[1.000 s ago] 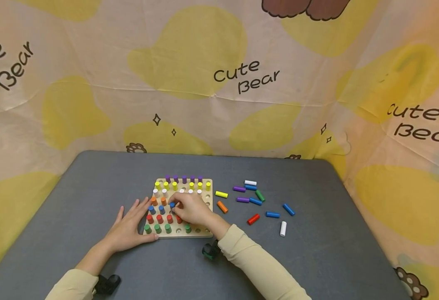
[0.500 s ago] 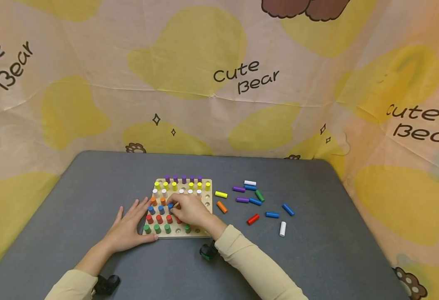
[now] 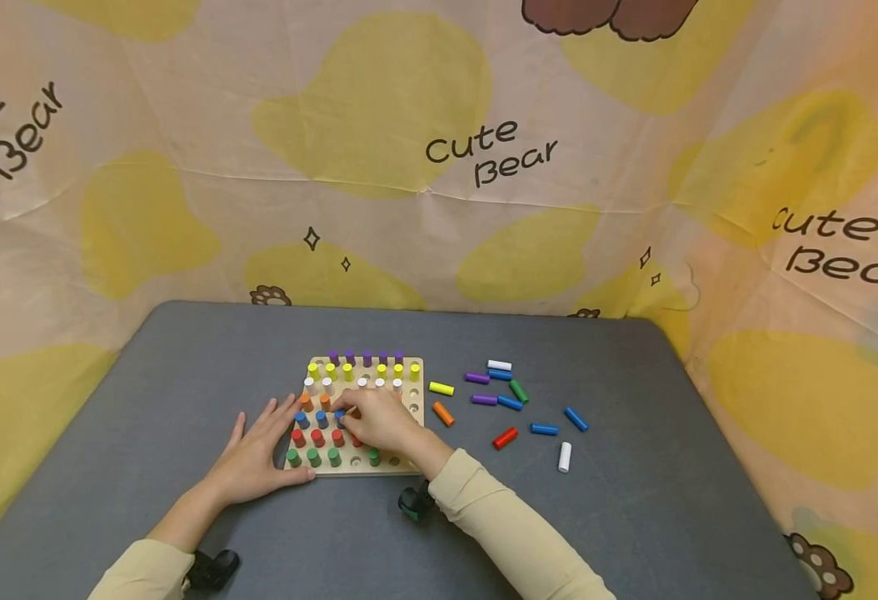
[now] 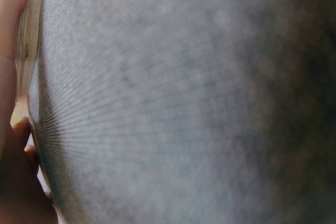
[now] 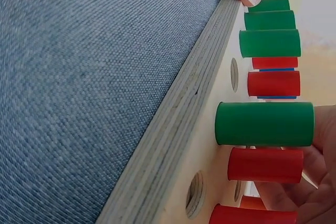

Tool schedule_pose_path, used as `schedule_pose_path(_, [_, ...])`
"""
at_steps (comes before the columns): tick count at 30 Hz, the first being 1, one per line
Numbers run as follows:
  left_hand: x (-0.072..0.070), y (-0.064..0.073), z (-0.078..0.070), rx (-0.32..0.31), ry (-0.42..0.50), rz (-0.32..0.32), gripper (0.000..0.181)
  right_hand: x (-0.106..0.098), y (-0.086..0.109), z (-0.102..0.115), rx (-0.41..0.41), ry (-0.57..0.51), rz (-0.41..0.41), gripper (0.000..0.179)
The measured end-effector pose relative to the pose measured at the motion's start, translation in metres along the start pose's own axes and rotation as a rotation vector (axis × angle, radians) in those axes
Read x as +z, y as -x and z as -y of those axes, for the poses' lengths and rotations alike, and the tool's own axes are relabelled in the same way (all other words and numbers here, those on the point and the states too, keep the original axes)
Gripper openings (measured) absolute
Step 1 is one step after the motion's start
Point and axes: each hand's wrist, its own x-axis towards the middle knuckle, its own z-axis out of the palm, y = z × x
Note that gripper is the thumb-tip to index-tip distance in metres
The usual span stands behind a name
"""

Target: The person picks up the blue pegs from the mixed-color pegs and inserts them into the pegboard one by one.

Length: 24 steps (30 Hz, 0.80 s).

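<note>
While grip of right hand (image 3: 382, 419) pinches blue peg (image 3: 340, 419), third from left in blue row of pegboard (image 3: 346, 469), left hand (image 3: 259, 457) lies spread at board's left edge, thumb on near corner. Cannot tell whether peg sits fully down. Board holds upright pegs (image 3: 317, 439) in colour rows, far to near: purple, yellow, white, orange, blue, red, green; unfilled holes (image 3: 356, 462) between some. Right hand hides part of board. Loose pegs (image 3: 544, 429) of mixed colours lie scattered on grey surface (image 3: 634, 517) right of board, yellow peg (image 3: 441, 388) and orange peg (image 3: 443, 414) nearest.
</note>
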Motion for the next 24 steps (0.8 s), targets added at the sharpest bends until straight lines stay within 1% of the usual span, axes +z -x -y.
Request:
schedule_pose_path(6, [0.0003, -0.0007, 0.0012, -0.002, 0.0, -0.001, 0.109, -0.0008, -0.0002, 0.0007, -0.013, 0.017, 0.0, 0.021])
schedule_pose_path(13, [-0.0003, -0.0008, 0.0009, 0.0, -0.001, 0.001, 0.109, -0.003, 0.0008, 0.0015, -0.01, -0.001, 0.012, 0.023])
schedule_pose_path(19, [-0.002, -0.0002, -0.001, -0.001, 0.006, 0.007, 0.109, -0.0047, 0.0023, 0.0018, -0.026, -0.006, 0.02, 0.023])
schedule_pose_path(24, [-0.0022, 0.0001, -0.0015, -0.002, 0.004, 0.008, 0.109, -0.0094, 0.0055, 0.0017, -0.046, -0.023, 0.005, 0.023])
